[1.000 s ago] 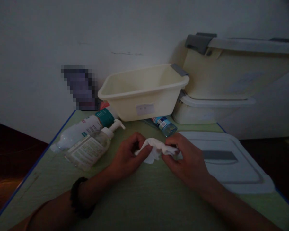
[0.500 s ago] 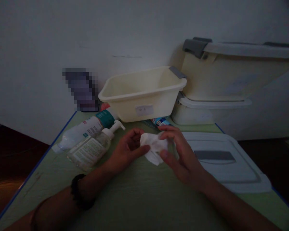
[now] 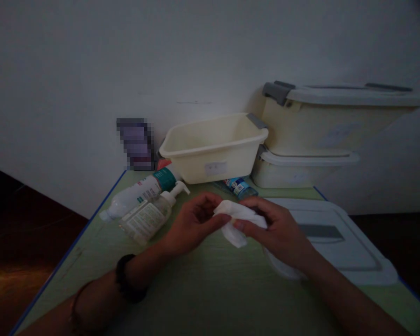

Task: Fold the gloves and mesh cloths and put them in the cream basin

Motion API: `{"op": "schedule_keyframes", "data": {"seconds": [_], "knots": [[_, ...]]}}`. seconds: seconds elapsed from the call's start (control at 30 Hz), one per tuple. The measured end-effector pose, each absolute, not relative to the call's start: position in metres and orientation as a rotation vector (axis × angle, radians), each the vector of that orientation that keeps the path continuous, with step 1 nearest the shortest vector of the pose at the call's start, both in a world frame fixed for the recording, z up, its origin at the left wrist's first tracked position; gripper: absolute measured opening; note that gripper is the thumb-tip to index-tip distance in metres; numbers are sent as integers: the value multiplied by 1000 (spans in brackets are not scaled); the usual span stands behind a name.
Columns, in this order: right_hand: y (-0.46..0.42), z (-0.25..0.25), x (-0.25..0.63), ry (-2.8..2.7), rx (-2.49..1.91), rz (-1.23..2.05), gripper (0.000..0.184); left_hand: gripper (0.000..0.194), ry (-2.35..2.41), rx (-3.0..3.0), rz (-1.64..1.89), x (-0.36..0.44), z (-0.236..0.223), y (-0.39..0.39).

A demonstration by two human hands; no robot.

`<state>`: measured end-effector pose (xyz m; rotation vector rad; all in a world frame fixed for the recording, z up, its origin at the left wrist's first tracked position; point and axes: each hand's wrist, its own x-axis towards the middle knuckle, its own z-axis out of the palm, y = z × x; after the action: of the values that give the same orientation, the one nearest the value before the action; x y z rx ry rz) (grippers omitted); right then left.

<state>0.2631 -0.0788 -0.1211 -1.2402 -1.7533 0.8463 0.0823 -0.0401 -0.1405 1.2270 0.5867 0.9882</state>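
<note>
A crumpled white tissue is held between both my hands just above a pale green table. My left hand pinches its left end with thumb and fingers closed. My right hand grips its right part, fingers curled over it. A dark band sits on my left wrist.
A clear pump bottle and a white bottle with a teal band lie at the left. An open cream tub stands at the back, a small blue bottle in front of it. Two stacked lidded bins stand at the right. A white lid lies under my right forearm.
My hands have worked the tissue, bunching it from a spread strip into a tighter wad. The view has tilted up and shifted slightly.
</note>
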Motion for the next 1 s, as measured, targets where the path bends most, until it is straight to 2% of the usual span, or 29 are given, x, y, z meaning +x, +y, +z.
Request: {"op": "schedule_keyframes", "data": {"seconds": [0.13,0.23,0.3,0.37,0.47,0.6,0.7,0.9,1.0], "knots": [[-81,-104,264,-1649,-1165,973,17,16,564,1376,967,81,-114,-44],[-74,-83,264,-1724,-1134,919,14,18,605,1500,891,77,-84,-38],[-66,-64,265,-1833,-1168,727,11,20,612,1677,777,71,-59,-29],[-56,-43,264,-1909,-1228,441,12,29,640,1834,755,61,-36,-19],[-39,-23,263,-1905,-1262,211,17,34,904,1868,1151,42,-20,-5],[-15,-28,263,-1920,-1267,156,16,46,1422,2041,1279,16,-31,15],[-2,-44,264,-2167,-1291,157,10,58,1653,1884,1171,6,-44,31],[-10,-48,267,-2386,-1280,276,11,72,1519,1590,1030,7,-58,52],[-21,-45,266,-2461,-1314,334,11,65,1369,1401,1067,6,-71,60]]}}
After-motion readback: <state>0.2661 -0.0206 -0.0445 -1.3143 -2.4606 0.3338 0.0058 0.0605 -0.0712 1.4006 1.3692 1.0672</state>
